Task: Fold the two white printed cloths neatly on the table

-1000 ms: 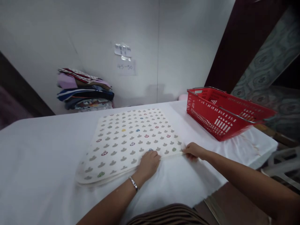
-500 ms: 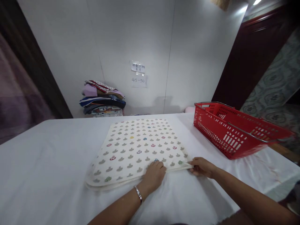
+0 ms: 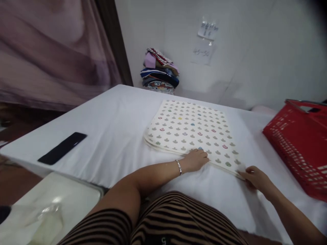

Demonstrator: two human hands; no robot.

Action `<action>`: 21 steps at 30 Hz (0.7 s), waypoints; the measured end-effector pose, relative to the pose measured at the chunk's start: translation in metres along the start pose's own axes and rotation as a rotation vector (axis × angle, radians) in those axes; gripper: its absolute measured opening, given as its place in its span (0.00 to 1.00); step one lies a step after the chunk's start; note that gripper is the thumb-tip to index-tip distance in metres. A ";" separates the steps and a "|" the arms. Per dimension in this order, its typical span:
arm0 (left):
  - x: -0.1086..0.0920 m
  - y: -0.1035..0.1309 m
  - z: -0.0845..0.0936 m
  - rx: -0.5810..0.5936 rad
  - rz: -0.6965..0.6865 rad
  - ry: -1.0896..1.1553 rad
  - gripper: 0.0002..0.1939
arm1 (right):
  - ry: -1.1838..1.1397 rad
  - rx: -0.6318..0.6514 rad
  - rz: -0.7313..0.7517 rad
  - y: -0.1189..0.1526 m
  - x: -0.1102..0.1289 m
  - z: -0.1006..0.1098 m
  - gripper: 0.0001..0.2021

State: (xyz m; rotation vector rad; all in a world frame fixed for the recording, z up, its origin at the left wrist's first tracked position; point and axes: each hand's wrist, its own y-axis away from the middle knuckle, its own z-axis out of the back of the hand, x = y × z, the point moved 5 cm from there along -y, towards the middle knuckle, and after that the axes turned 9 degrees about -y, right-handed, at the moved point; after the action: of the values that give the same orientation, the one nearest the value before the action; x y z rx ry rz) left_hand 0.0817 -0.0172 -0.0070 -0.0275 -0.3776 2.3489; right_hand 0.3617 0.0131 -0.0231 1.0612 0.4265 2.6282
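A cream blanket (image 3: pixel 194 127) with a small grey, red, blue and green mushroom-like print lies folded flat on a table with a white cover (image 3: pixel 112 119). My left hand (image 3: pixel 196 160), with a silver bracelet at its wrist, rests on the blanket's near edge, fingers curled together over the cloth. At the blanket's near right corner, my right hand (image 3: pixel 257 178) pinches the folded layers between thumb and fingers. Part of the right fingers is hidden beneath the corner.
A red plastic basket (image 3: pixel 301 146) stands on the right. Folded clothes (image 3: pixel 160 73) are stacked by the wall, below paper signs (image 3: pixel 204 42). A black phone-like slab (image 3: pixel 62 148) lies on the table's left. A white surface with clear plastic (image 3: pixel 51 214) sits lower left.
The view has swung left and down, so the black slab and striped clothing now show. Both hands keep their places on the blanket, which looks unchanged.
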 end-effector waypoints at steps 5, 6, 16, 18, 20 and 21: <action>0.012 0.018 0.006 -0.011 0.057 -0.026 0.08 | 0.351 -0.098 0.150 0.002 0.006 0.010 0.16; 0.016 0.023 0.008 -0.007 0.071 -0.031 0.08 | 0.403 -0.140 0.248 0.005 0.014 0.011 0.14; 0.082 0.100 0.041 0.016 0.306 0.135 0.10 | 0.311 -0.010 1.028 0.054 0.107 -0.067 0.14; 0.091 0.113 0.043 0.029 0.347 0.147 0.10 | 0.286 0.024 1.100 0.056 0.124 -0.086 0.14; 0.096 0.121 0.045 0.032 0.366 0.147 0.10 | 0.282 0.054 1.169 0.058 0.141 -0.103 0.14; 0.098 0.123 0.045 0.028 0.369 0.144 0.11 | 0.288 0.073 1.196 0.058 0.148 -0.112 0.14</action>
State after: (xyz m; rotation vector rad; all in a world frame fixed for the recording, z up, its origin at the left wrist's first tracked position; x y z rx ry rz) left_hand -0.0783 -0.0459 0.0105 -0.2729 -0.2872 2.6946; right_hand 0.1722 -0.0058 0.0141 1.1791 -0.1601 3.8511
